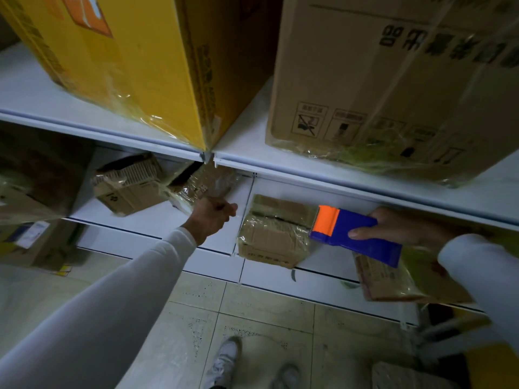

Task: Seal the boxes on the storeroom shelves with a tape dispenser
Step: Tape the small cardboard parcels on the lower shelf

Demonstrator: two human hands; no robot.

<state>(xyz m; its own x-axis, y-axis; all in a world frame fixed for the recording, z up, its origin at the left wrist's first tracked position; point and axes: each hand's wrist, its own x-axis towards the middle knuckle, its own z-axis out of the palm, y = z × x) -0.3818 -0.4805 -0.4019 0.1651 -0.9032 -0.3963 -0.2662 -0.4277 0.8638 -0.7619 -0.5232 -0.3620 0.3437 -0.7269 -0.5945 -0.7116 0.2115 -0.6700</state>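
Note:
On the lower shelf (157, 220) a small cardboard box (273, 234) wrapped in clear tape lies near the front edge. My right hand (398, 226) grips a blue tape dispenser (356, 234) with an orange blade guard, its toothed end against the right side of that box. My left hand (214, 214) reaches under the upper shelf, fingers curled round the corner of a tape-wrapped box (207, 183) that is tilted and partly hidden by the shelf lip. Another crumpled box (129, 186) lies to its left.
A yellow carton (126, 51) and a large brown carton (407, 80) stand on the upper shelf (280, 164), both taped. More taped boxes sit at the lower left (31, 203) and lower right (393, 279). Tiled floor and my shoes (227, 360) are below.

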